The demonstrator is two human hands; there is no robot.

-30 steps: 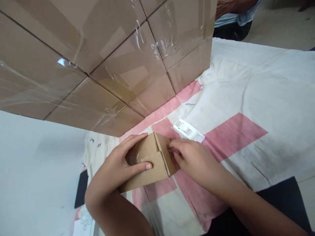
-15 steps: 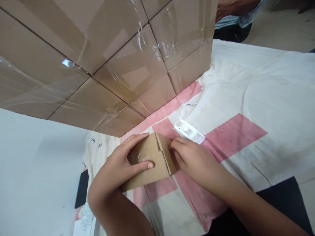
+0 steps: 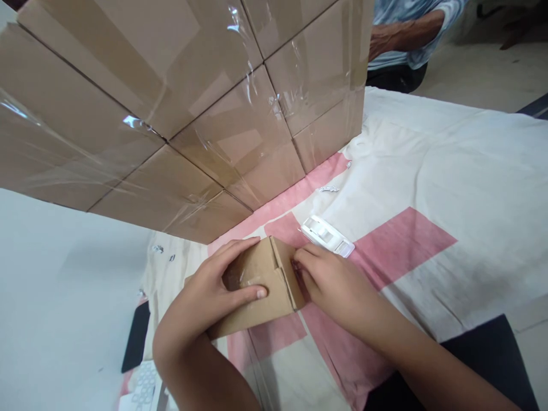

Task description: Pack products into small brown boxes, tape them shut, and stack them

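A small brown cardboard box (image 3: 276, 294) lies tilted on the bedding in front of me. My left hand (image 3: 216, 294) is wrapped over it, thumb on the near face and fingers across the far top edge. At the box's right end, my right hand (image 3: 327, 277) has its fingertips pinched together against the side. Whatever those fingertips grip is hidden from view. Just beyond the right hand lies a white oblong plastic item (image 3: 327, 235) with clear windows, its kind unclear.
A tall stack of taped cartons (image 3: 240, 131) wrapped in clear film stands behind the box. Silvery scraps (image 3: 329, 189) lie on the pink and white sheet (image 3: 428, 171). At left are a black phone-like slab (image 3: 136, 337) and a pale wall. Another person's forearm (image 3: 406, 35) shows at top right.
The view has tilted slightly upward, and another person's forearm and patterned sleeve now show at top right. Both hands keep nearly the same hold on the box.
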